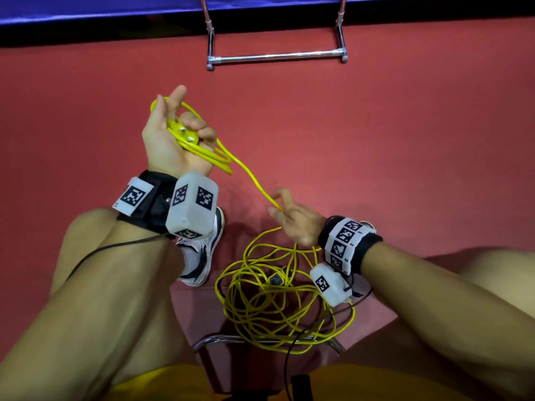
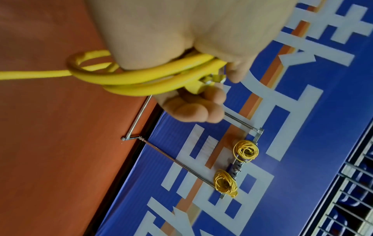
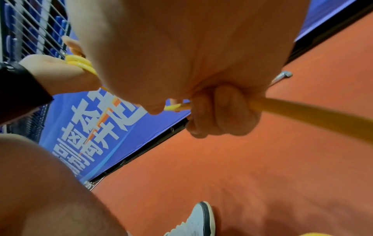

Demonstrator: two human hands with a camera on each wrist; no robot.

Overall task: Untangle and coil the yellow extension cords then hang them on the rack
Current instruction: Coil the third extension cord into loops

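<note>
Seated over the red floor [image 1: 405, 125], I grip a few small loops of thin yellow extension cord [image 1: 202, 149] and its yellow plug [image 1: 185, 133] in my raised left hand [image 1: 170, 140], fingers curled round them. My right hand [image 1: 295, 221] pinches the same cord lower down, a taut run stretching between the two. The rest lies as a loose tangled heap [image 1: 278, 302] on the floor between my legs. Ahead stands the chrome tube rack [image 1: 278, 57], two coiled yellow cords [image 2: 245, 150] hanging on its top bar in the left wrist view
</note>
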